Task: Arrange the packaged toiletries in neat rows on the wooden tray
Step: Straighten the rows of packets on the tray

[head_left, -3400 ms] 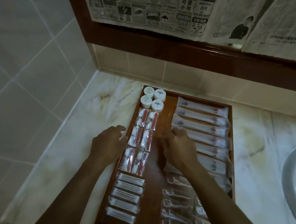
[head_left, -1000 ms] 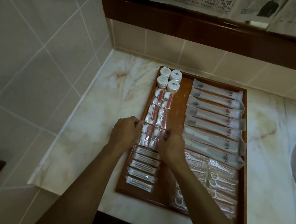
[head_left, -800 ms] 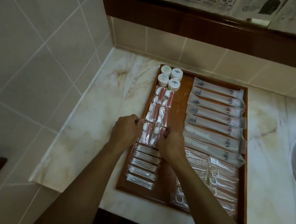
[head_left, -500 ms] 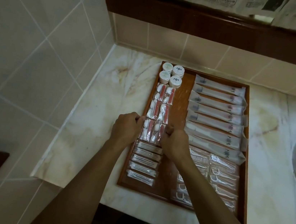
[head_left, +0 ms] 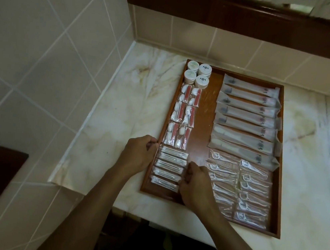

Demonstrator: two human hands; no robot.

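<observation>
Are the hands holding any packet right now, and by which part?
Nothing is lifted. The left hand and right hand have curled fingers at opposite ends of the swab packets; whether they pinch them cannot be told.

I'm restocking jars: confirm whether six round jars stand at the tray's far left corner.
No, only four round white-lidded jars stand there, in a two-by-two block at the far left corner of the wooden tray.

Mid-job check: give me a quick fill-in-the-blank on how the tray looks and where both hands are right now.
1. The small round jars in the wooden tray's far left corner number ____.
2. The left hand and right hand flank the stack of ____ packets at the near left.
3. The long toothbrush packets fill the tray's far ____ side.
4. The floss-pick packets lie in ____ columns.

Missing words: four; cotton swab; right; two
</observation>
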